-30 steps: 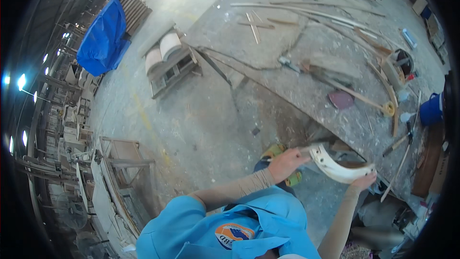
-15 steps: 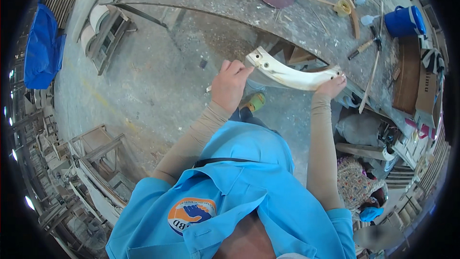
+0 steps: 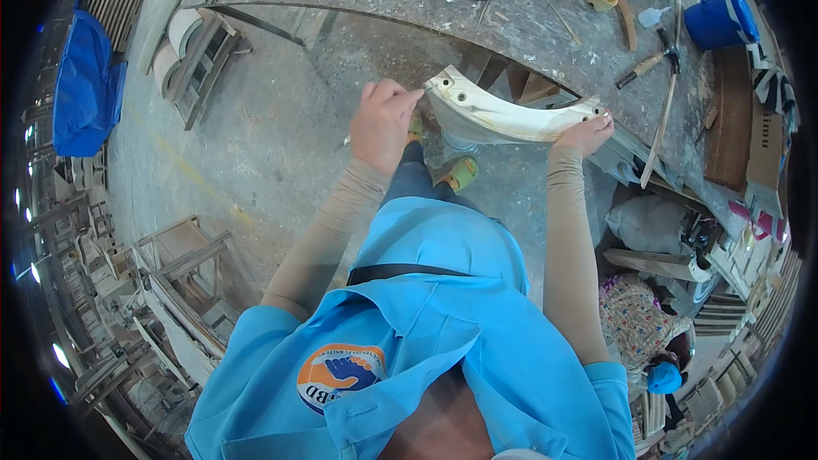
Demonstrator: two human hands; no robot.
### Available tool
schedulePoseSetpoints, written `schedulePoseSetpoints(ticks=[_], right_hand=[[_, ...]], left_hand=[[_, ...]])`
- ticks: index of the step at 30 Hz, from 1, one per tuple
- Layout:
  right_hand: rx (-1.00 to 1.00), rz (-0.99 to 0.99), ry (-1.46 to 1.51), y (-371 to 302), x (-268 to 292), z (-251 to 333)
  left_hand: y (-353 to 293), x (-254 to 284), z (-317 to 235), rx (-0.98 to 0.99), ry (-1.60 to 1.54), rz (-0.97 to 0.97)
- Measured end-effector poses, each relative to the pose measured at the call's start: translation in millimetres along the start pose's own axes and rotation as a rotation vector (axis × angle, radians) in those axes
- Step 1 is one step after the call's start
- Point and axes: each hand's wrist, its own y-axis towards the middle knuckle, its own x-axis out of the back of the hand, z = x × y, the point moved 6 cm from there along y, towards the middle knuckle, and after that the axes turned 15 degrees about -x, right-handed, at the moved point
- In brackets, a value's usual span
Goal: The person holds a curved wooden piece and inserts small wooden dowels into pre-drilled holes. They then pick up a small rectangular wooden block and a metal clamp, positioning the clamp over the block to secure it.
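Head cam, both hands, L (image 3: pixel 383 122) & R (image 3: pixel 586 129), gripping curved white wood piece (image 3: pixel 503 116)

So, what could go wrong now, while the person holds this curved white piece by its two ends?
The curved white piece is held only at its ends, left hand and right hand, so it may slip and fall onto the feet below. It could also knock the workbench edge, which is very close.

**Free room and obstacles**

Open concrete floor (image 3: pixel 256 145) lies left of the left hand (image 3: pixel 383 119). Ahead, the desk (image 3: pixel 511 17) edge blocks passage; a hammer (image 3: pixel 652 61) and blue bucket (image 3: pixel 720 21) crowd the area beyond the right hand (image 3: pixel 584 132).
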Motion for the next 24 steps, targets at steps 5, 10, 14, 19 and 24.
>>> schedulePoseSetpoints(ticks=[5, 10, 14, 19, 24], right_hand=[[0.009, -0.007, -0.023, -2, 0, 3], [0.03, -0.008, -0.051, -2, -1, 4], [0.029, -0.01, -0.014, -9, -2, 8], [0.061, -0.04, -0.068, -1, -1, 2], [0.048, -0.052, -0.068, -3, 0, 6]], left_hand=[[-9, -22, -13, -0.014, 0.016, 0.062], [-14, -26, -33, -0.068, -0.026, 0.089], [-5, -11, -13, -0.041, -0.079, 0.055], [-7, -20, -11, -0.066, 0.01, 0.1], [-10, -23, -23, -0.084, -0.071, 0.115]])
